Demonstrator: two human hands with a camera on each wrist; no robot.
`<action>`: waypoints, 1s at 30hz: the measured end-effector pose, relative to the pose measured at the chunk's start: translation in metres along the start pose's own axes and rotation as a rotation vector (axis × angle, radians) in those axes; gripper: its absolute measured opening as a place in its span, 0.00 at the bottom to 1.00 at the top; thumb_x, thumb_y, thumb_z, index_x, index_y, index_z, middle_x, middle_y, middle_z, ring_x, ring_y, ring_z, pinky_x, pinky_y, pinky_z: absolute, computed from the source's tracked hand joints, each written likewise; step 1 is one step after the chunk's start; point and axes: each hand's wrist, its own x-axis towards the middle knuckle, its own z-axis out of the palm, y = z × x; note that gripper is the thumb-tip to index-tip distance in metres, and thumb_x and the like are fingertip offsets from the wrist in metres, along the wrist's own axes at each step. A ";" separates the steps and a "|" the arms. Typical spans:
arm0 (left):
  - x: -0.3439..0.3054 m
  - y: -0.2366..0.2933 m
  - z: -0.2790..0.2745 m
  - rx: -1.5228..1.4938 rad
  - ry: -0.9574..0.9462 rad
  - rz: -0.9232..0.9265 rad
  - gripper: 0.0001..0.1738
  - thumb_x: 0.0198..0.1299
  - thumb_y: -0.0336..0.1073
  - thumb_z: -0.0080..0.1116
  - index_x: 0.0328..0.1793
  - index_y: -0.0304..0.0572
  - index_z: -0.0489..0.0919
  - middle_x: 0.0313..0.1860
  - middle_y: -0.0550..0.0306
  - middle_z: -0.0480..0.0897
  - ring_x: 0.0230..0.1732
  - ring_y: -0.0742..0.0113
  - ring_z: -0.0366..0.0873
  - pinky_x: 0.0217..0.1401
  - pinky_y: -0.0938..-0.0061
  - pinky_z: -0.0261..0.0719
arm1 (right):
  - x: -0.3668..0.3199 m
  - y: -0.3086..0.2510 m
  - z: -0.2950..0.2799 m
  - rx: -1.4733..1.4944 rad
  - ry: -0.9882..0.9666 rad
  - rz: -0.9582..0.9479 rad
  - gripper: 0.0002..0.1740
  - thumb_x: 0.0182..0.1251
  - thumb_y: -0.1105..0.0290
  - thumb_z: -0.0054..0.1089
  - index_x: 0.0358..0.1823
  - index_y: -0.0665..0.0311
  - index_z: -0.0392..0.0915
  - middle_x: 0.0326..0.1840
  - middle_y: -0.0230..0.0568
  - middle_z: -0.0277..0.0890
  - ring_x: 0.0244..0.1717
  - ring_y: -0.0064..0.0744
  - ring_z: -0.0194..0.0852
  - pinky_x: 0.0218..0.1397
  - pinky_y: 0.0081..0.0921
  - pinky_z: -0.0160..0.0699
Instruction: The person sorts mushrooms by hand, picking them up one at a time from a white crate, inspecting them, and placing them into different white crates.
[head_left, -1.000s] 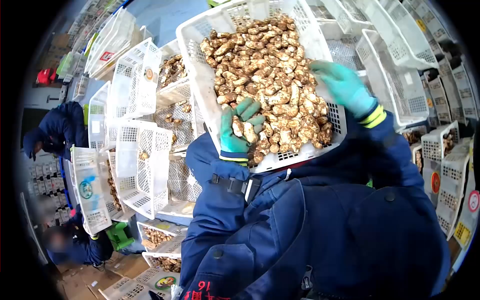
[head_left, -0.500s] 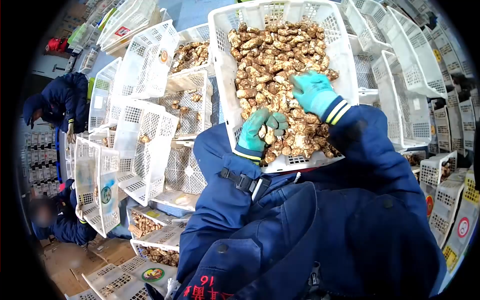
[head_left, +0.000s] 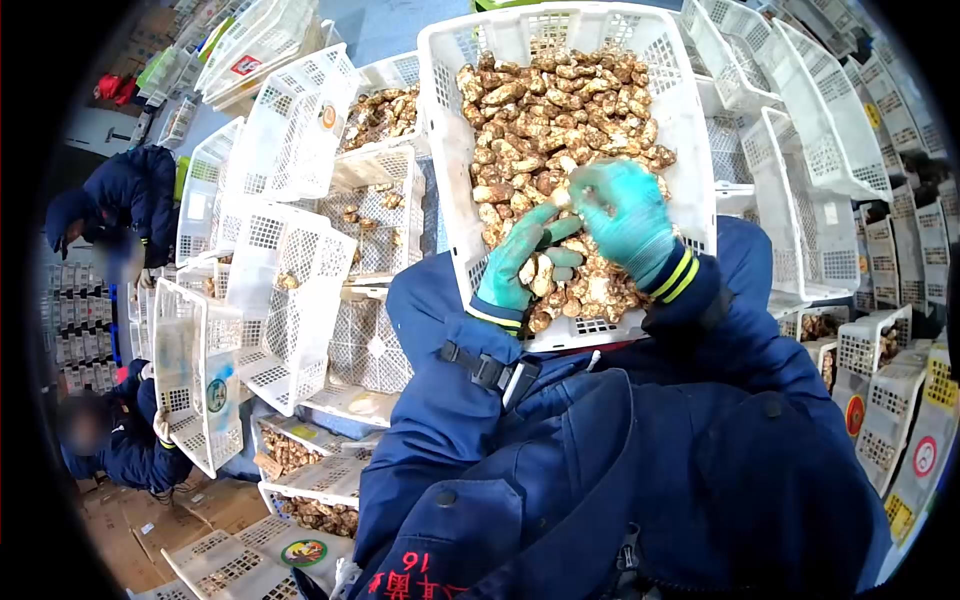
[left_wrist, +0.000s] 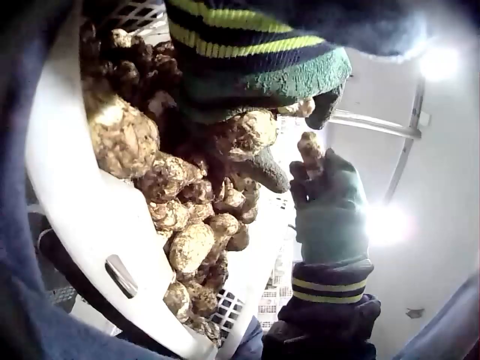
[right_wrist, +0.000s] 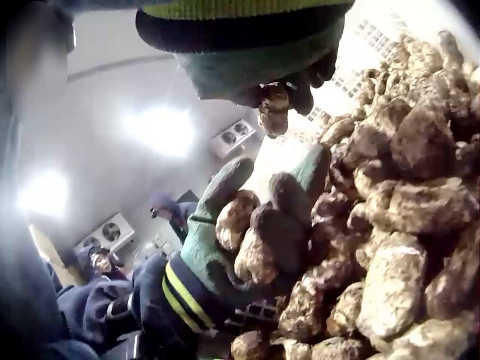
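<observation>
A white plastic crate [head_left: 700, 150] full of stubby brown-and-white mushrooms [head_left: 550, 110] rests against the person's lap in the head view. Over its near left corner, the green-gloved left hand [head_left: 510, 268] holds two mushrooms [right_wrist: 255, 259] in its curled fingers, palm up. The gloved right hand [head_left: 630, 222] is above the pile, close beside the left fingertips. Between its thumb and fingers it pinches one small mushroom [left_wrist: 311, 148], which hangs below the fingertips in the right wrist view.
White crates [head_left: 285, 290] stand on the left, several with mushrooms in them. More crates [head_left: 815, 200] line the right side. Two other people in dark blue work clothes, one nearer the top [head_left: 120, 205] and one lower [head_left: 125, 440], are at the far left.
The right hand has come from the crate's right rim onto the pile, then up beside the left hand with a mushroom. The left hand keeps its mushrooms; its fingers have opened somewhat.
</observation>
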 end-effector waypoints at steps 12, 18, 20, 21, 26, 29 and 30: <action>0.008 -0.016 -0.025 0.016 -0.058 0.062 0.27 0.73 0.44 0.53 0.67 0.26 0.72 0.46 0.48 0.84 0.40 0.65 0.82 0.43 0.73 0.83 | 0.075 0.070 0.028 -0.358 -0.429 0.088 0.27 0.68 0.67 0.57 0.70 0.56 0.72 0.61 0.52 0.78 0.60 0.52 0.77 0.66 0.42 0.74; -0.002 0.002 -0.002 -0.049 -0.125 0.073 0.29 0.75 0.45 0.49 0.74 0.34 0.67 0.52 0.47 0.84 0.47 0.64 0.84 0.53 0.72 0.84 | 0.099 0.044 0.077 -0.813 -0.942 0.244 0.33 0.68 0.56 0.59 0.74 0.49 0.65 0.71 0.46 0.68 0.69 0.51 0.69 0.69 0.46 0.70; -0.001 0.000 -0.003 -0.018 -0.154 0.080 0.28 0.75 0.44 0.49 0.74 0.34 0.68 0.51 0.48 0.84 0.47 0.64 0.84 0.52 0.73 0.84 | 0.101 0.040 0.073 -0.783 -0.978 0.282 0.31 0.68 0.57 0.60 0.72 0.51 0.67 0.71 0.47 0.69 0.70 0.50 0.68 0.69 0.46 0.71; 0.000 -0.001 -0.004 -0.003 -0.172 0.085 0.28 0.75 0.44 0.49 0.74 0.35 0.68 0.51 0.48 0.84 0.46 0.64 0.84 0.52 0.73 0.84 | 0.100 0.045 0.071 -0.765 -0.981 0.278 0.30 0.67 0.57 0.61 0.71 0.52 0.68 0.70 0.47 0.69 0.70 0.50 0.68 0.69 0.46 0.71; 0.002 -0.008 -0.016 0.164 -0.146 0.039 0.29 0.69 0.52 0.51 0.68 0.41 0.79 0.56 0.52 0.84 0.62 0.61 0.76 0.73 0.65 0.65 | 0.088 0.063 0.077 -0.671 -0.879 0.281 0.26 0.62 0.61 0.65 0.62 0.54 0.75 0.62 0.48 0.79 0.61 0.50 0.78 0.63 0.47 0.75; 0.001 -0.007 -0.015 0.178 -0.147 0.059 0.28 0.69 0.51 0.51 0.67 0.41 0.79 0.56 0.52 0.83 0.61 0.61 0.76 0.70 0.66 0.66 | 0.092 0.050 0.064 -0.535 -0.850 0.421 0.26 0.62 0.62 0.64 0.62 0.56 0.75 0.56 0.49 0.82 0.56 0.51 0.82 0.60 0.42 0.77; 0.000 -0.005 -0.015 0.165 -0.157 0.064 0.28 0.70 0.49 0.51 0.68 0.39 0.77 0.54 0.52 0.84 0.58 0.62 0.78 0.66 0.68 0.71 | 0.087 0.056 0.059 -0.409 -0.764 0.451 0.25 0.62 0.62 0.64 0.61 0.56 0.75 0.55 0.49 0.83 0.57 0.51 0.81 0.61 0.41 0.76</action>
